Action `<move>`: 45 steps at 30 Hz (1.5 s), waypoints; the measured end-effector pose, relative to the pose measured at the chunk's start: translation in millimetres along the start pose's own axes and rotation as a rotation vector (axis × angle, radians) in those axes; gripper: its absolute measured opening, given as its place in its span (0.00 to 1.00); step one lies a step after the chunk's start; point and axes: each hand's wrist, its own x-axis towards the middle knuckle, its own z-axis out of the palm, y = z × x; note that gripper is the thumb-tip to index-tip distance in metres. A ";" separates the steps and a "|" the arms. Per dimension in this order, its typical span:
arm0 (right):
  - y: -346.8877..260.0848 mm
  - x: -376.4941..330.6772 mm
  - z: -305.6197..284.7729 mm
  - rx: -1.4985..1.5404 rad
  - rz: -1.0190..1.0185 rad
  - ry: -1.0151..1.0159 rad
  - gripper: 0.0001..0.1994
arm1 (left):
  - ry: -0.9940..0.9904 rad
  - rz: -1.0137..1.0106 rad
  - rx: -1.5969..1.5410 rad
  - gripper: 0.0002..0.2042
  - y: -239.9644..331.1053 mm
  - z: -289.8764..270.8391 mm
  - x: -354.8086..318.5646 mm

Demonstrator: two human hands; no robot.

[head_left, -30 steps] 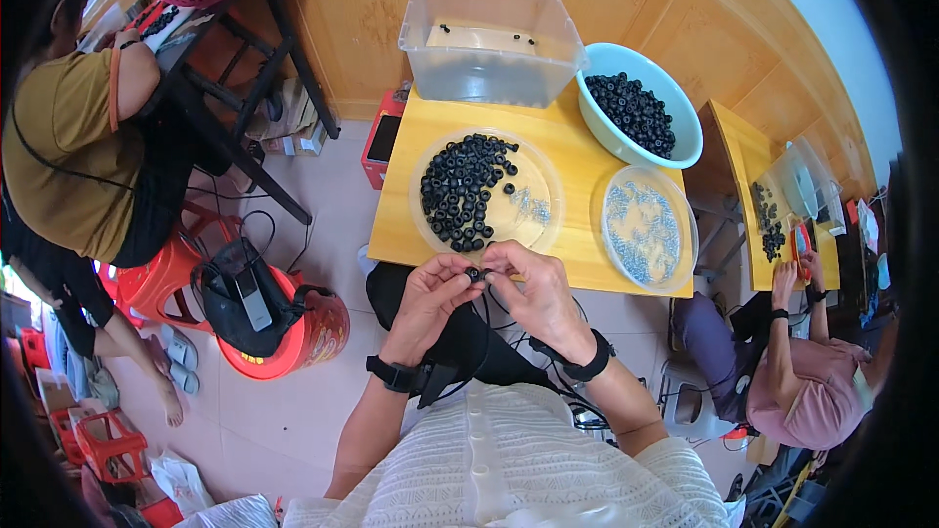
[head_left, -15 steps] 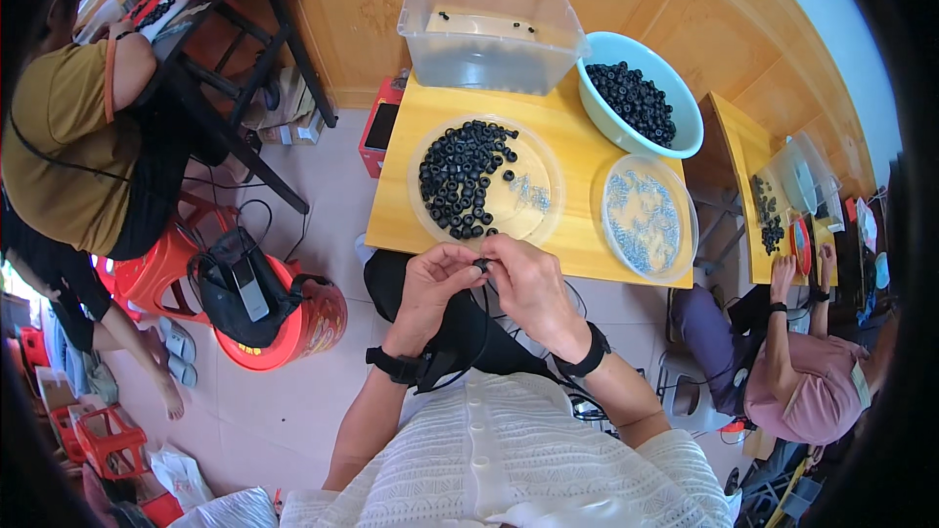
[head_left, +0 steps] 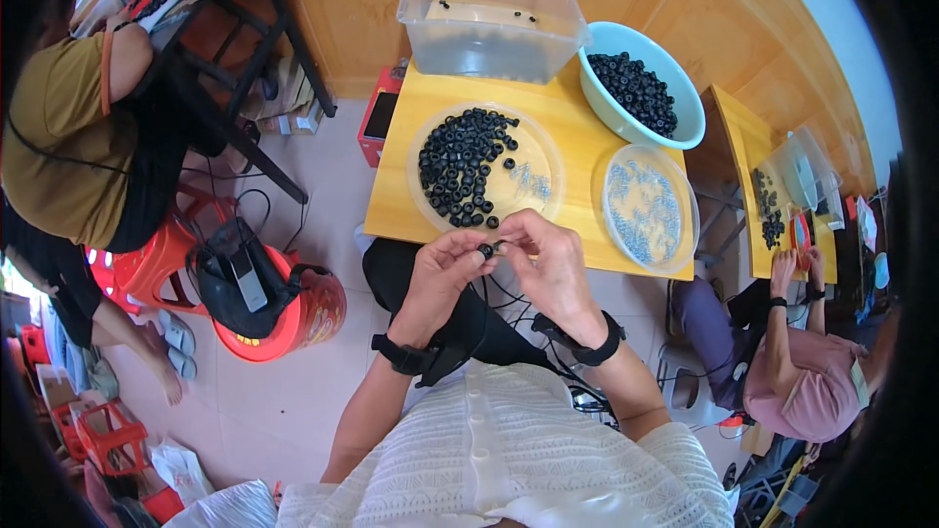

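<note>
So — blk pc (head_left: 485,250) at tip, L grip (head_left: 440,277).

This looks like a small hand-assembly workroom: the yellow desk (head_left: 577,171) carries small black parts (head_left: 631,93) heaped in a pale teal basin (head_left: 689,106). One co-worker (head_left: 797,386) sits at a second desk (head_left: 741,142) on the right, another person (head_left: 73,152) on the left, among red plastic stools (head_left: 156,272) and wood-panelled walls (head_left: 342,0).

White knit top (head_left: 411,450), black wristbands (head_left: 601,348)
</note>
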 end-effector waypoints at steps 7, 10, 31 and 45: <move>-12.5 -2.3 -0.9 -0.074 -0.107 0.030 0.09 | -0.073 -0.045 -0.212 0.09 -1.2 0.0 1.0; -14.2 -2.8 2.3 -0.123 -0.166 0.032 0.09 | -0.063 -0.024 -0.131 0.08 -0.1 -1.3 0.0; -26.6 -10.6 0.7 -0.243 -0.293 -0.044 0.11 | -0.104 0.138 -0.040 0.09 10.5 -1.9 -0.3; -18.2 -14.5 2.6 -0.165 -0.143 -0.109 0.11 | -0.066 0.199 0.130 0.10 6.8 -2.7 -0.9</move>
